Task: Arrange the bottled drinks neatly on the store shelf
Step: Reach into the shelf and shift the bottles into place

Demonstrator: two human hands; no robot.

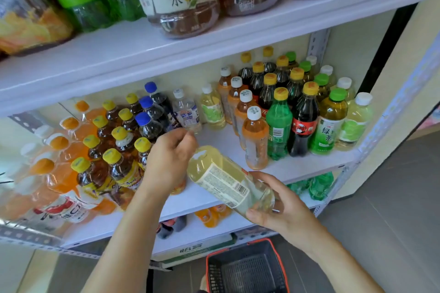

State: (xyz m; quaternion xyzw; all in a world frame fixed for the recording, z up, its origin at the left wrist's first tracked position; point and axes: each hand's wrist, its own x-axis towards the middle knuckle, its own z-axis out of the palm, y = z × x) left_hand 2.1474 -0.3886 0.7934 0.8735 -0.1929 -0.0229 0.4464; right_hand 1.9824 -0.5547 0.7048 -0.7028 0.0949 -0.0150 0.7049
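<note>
Right hand [273,207]: we noted its fingers [258,217] wrapped around the base end of the pale yellow bottle [221,178], thumb on the upper side, a firm hold. Left hand [170,157]: fingers curled tight at the neck end of the same bottle. The cap was hidden behind the hand, so we could not tell whether they gripped it or only rested there. The bottle lay tilted, neck up and to the left, base down and to the right, in the air over the front edge of the middle shelf [219,140], touching no other bottle. It looked clear-walled, filled with pale yellow liquid, and wore a cream label with fine print and a barcode facing the camera. Counts on that shelf: three blue-capped dark bottles [146,112] in a row; one clear water bottle [186,110]; one standing pale yellow bottle [212,108]; four white-capped orange tea bottles [255,140] in a file; one yellow-capped green soda bottle [278,126]; four green-capped tea bottles [329,123]; four white-capped pale bottles [356,123] at far right. One red basket [247,266] stood on the floor below.
</note>
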